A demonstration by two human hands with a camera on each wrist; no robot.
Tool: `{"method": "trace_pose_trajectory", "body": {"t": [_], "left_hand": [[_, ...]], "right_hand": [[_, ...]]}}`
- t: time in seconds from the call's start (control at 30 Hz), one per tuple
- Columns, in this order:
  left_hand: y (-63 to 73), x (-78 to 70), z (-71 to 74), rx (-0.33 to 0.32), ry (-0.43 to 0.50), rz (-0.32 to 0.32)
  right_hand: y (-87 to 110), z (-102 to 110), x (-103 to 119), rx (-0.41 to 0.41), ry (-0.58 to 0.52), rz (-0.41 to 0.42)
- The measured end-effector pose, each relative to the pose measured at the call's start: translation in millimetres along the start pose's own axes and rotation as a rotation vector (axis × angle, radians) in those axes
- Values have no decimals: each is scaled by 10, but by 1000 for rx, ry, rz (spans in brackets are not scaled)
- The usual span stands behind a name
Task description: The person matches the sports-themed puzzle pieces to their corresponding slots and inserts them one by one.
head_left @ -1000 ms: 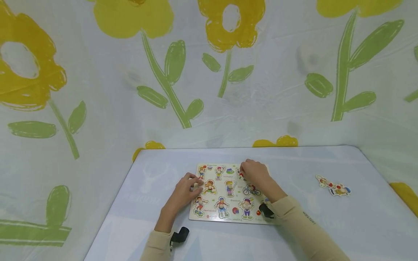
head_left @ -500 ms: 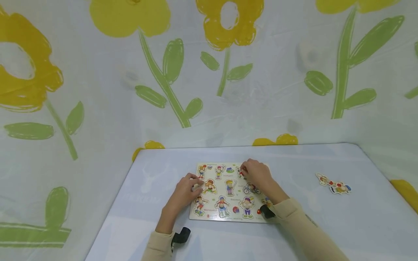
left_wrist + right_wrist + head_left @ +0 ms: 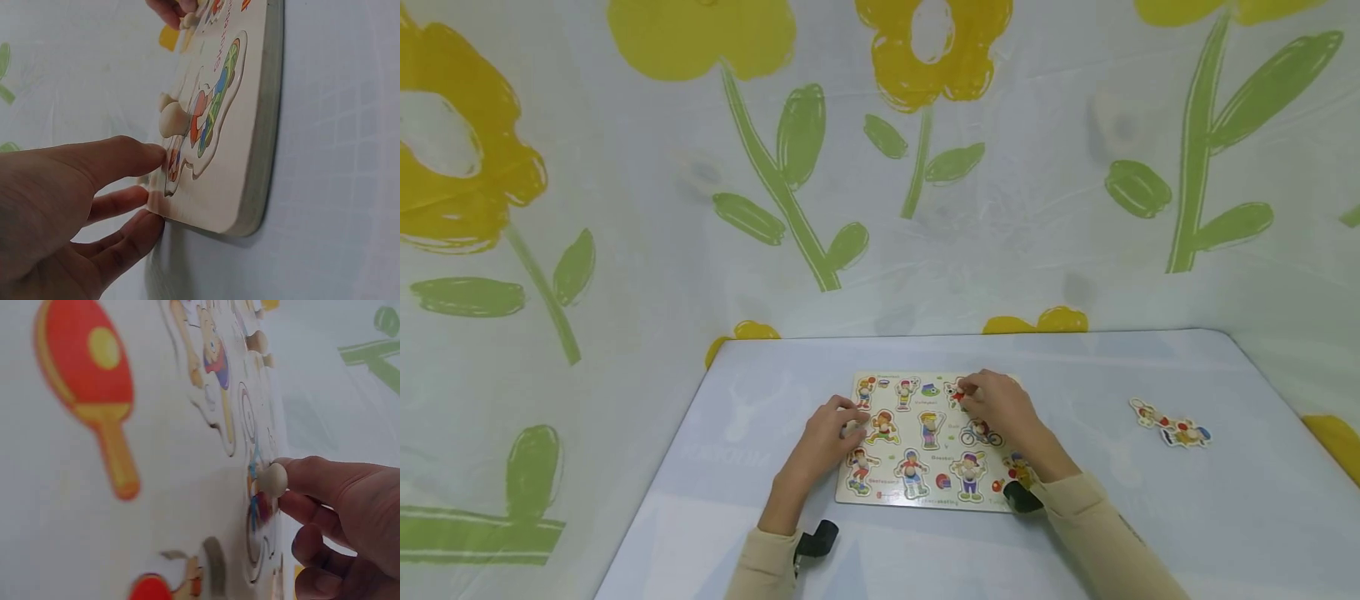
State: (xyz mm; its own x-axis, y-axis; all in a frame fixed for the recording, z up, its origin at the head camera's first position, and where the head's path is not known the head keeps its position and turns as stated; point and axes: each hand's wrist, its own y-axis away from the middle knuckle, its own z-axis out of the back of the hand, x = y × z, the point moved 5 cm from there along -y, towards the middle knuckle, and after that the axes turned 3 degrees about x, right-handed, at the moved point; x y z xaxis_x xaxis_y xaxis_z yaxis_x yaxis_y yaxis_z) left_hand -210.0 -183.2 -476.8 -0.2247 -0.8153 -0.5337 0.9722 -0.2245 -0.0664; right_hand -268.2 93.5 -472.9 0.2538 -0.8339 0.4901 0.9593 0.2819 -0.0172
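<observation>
A wooden knob puzzle board (image 3: 898, 460) with sports figures lies on the table. My left hand (image 3: 825, 443) rests at its left edge, fingers loosely bent; in the left wrist view the fingertips (image 3: 149, 156) touch the board near the skateboarder piece (image 3: 215, 94). My right hand (image 3: 1006, 408) is at the upper right of the board and pinches the football player piece (image 3: 955, 395) at its slot. In the right wrist view that piece is hidden behind the cyclist piece's knob (image 3: 273, 480), beside which the thumb and fingers show.
Two loose puzzle pieces lie to the right of the board, touching or overlapping: a figure with a racket (image 3: 1146, 412) and a figure with a blue cap (image 3: 1186, 433). Flower-printed cloth (image 3: 895, 267) stands behind the pale table (image 3: 737, 533).
My right hand has shifted slightly to the right, and more of the football player piece shows beside its fingers. The left hand stays at the board's left edge.
</observation>
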Motion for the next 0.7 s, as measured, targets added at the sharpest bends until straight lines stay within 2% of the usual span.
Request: {"method": "trace_pose_trajectory", "body": {"t": [0.33, 0.53, 0.7], "left_hand": [[11, -1, -30, 16, 41, 18], [4, 0, -11, 19, 46, 42], [9, -1, 26, 16, 48, 41]], "right_hand": [[148, -27, -224, -47, -38, 63], [271, 83, -293, -17, -49, 24], [314, 247, -311, 18, -67, 52]]}}
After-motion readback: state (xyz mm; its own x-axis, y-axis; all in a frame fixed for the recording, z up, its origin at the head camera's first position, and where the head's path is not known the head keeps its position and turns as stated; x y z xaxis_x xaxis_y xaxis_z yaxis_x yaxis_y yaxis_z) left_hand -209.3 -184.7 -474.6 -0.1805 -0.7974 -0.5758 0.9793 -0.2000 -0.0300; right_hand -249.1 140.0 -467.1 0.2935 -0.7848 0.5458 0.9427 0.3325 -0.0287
